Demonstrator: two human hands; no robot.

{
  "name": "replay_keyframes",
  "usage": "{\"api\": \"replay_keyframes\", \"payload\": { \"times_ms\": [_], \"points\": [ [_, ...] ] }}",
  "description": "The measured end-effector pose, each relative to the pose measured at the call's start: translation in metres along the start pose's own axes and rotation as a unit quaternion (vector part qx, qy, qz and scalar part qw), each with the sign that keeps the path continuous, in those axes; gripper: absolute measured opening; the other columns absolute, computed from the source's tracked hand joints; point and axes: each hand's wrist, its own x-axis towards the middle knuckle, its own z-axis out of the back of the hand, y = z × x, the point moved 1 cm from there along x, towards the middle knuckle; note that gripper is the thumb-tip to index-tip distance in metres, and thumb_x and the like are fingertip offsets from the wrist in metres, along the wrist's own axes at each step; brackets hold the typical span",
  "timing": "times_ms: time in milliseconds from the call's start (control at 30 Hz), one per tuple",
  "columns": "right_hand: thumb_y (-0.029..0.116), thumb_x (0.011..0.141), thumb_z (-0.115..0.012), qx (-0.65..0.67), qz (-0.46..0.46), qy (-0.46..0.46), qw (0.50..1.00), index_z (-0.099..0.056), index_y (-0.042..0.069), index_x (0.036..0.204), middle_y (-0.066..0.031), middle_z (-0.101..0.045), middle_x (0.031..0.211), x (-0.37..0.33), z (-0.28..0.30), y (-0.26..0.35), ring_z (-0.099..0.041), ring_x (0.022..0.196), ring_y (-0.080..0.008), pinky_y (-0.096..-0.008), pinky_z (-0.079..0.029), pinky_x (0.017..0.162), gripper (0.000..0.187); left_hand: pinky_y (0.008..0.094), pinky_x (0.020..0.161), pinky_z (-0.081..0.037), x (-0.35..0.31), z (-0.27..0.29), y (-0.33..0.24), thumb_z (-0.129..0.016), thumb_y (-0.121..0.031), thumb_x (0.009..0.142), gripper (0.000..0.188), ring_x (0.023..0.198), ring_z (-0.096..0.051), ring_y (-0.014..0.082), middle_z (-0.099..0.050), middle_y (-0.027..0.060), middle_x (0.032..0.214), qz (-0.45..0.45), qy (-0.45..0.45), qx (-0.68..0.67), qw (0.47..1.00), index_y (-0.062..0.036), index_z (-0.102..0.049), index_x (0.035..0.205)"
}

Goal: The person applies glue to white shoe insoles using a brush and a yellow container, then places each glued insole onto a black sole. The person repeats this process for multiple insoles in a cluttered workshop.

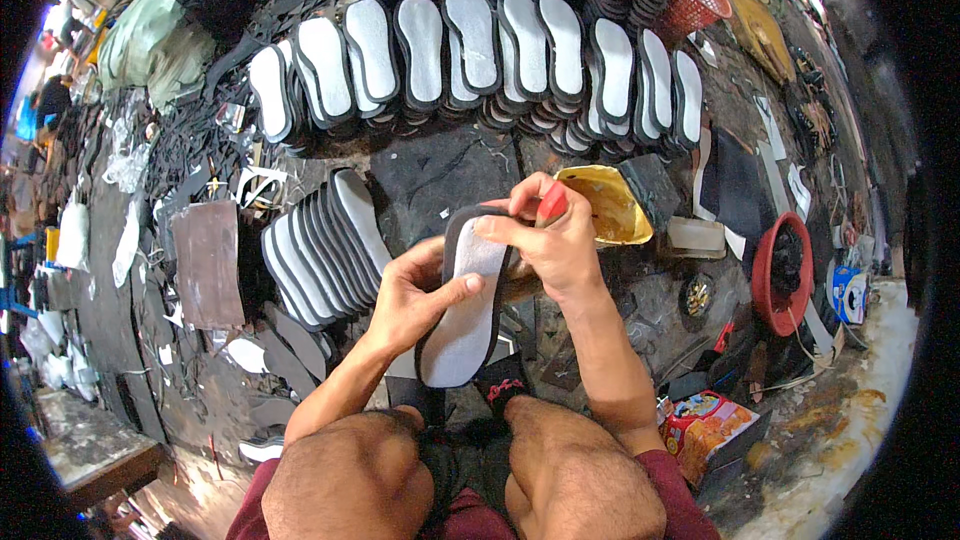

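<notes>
Pinching the pale-topped sole (462, 330), long axis pointing away — right hand (562, 248) at its far end, left hand (415, 287) midway.

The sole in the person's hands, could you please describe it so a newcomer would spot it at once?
Find the person's bare knees at the lower middle. Just above, the left hand and right hand hold a black-edged pale grey sole. Unlike the stacked soles beyond, it alone is held.
</notes>
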Motion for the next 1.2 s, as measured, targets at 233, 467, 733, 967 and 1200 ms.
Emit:
{"api": "replay_keyframes", "payload": {
  "times_ms": [233, 467, 733, 967, 1200],
  "points": [
    [0.004, 0.08, -0.083, 0.013, 0.007, 0.048, 0.999, -0.072, -0.002, 0.107, -0.0087, -0.074, 0.097, -0.01, -0.012, 0.01, -0.068, 0.087, -0.0133, -0.0238, -0.052, 0.077, 0.03, 0.0225, 0.071, -0.048, 0.008, 0.009, -0.003, -0.073, -0.017, 0.093, 0.017, 0.078, -0.059, 0.0048, -0.071, -0.0016, 0.087, -0.028, -0.084, -0.002, 0.996, -0.0014, -0.077, 0.099],
    [0.005, 0.084, -0.079, -0.095, 0.078, 0.006, 0.992, -0.076, -0.003, 0.091, -0.0103, -0.075, 0.091, -0.011, -0.005, 0.009, -0.068, 0.081, -0.0116, -0.0252, -0.054, 0.074, 0.011, 0.0214, 0.067, -0.046, 0.017, 0.003, 0.007, -0.073, -0.014, 0.093, 0.017, 0.075, -0.058, 0.0046, -0.07, -0.0016, 0.087, -0.024, -0.062, -0.045, 0.997, -0.0011, -0.074, 0.104],
    [0.02, 0.101, -0.059, -0.233, 0.156, -0.16, 0.946, -0.072, 0.001, 0.115, -0.0116, -0.071, 0.117, -0.01, 0.092, 0.061, -0.064, 0.113, -0.0198, -0.0331, -0.046, 0.101, 0.027, 0.0438, 0.102, -0.051, 0.016, 0.036, 0.013, -0.075, 0.002, 0.075, 0.035, 0.121, -0.063, 0.0338, -0.066, 0.0182, 0.126, -0.334, 0.073, 0.357, 0.869, -0.0039, -0.059, 0.106],
    [0.059, 0.102, -0.042, -0.061, -0.004, -0.284, 0.957, -0.063, -0.004, 0.12, -0.0172, -0.073, 0.088, -0.058, 0.192, 0.013, -0.074, 0.066, -0.026, -0.0292, -0.056, 0.045, 0.069, 0.0575, 0.118, -0.032, 0.005, 0.104, 0.131, -0.061, 0.008, 0.064, 0.053, 0.142, -0.038, 0.0422, -0.05, 0.0192, 0.146, -0.064, 0.25, 0.603, 0.755, -0.0044, -0.057, 0.116],
    [0.009, 0.08, -0.084, -0.136, 0.065, -0.295, 0.944, -0.071, 0.0, 0.101, -0.0065, -0.073, 0.094, -0.022, 0.178, -0.041, -0.067, 0.084, -0.0134, -0.0272, -0.053, 0.079, 0.026, 0.0506, 0.109, -0.039, 0.088, 0.032, 0.139, -0.087, -0.04, 0.07, 0.07, 0.13, -0.043, 0.0456, -0.044, 0.0307, 0.142, -0.09, -0.093, 0.53, 0.838, -0.0069, -0.059, 0.124]
  ]
}}
